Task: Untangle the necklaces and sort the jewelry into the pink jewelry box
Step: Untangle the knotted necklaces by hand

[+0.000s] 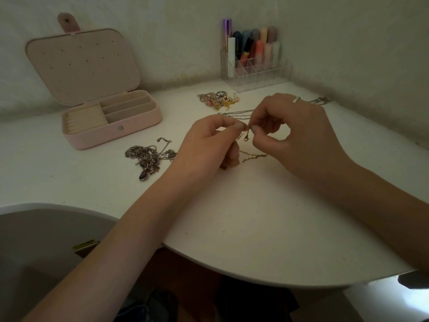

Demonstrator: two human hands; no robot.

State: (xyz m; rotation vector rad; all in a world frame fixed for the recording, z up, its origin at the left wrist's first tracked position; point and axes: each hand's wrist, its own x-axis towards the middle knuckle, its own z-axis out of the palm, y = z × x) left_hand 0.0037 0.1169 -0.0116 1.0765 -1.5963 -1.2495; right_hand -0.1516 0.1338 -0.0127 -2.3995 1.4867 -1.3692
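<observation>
My left hand (209, 140) and my right hand (292, 131) meet over the white table and both pinch a thin gold necklace (253, 156) near its clasp; the chain hangs down in a loop between them. Just behind my fingers lie silver chains (239, 113) stretched on the table. A tangled heap of silver necklaces (148, 156) with a dark oval pendant lies left of my left hand. The pink jewelry box (111, 126) stands open at the back left, its compartments bare. A pile of rings and earrings (219, 99) lies behind my hands.
A clear organizer (255, 73) with lipsticks and tubes stands in the back corner by the wall. Another silver chain (320, 100) lies at the far right. The table's curved front edge (255, 281) runs below my forearms. A grey surface (46, 240) fills the lower left.
</observation>
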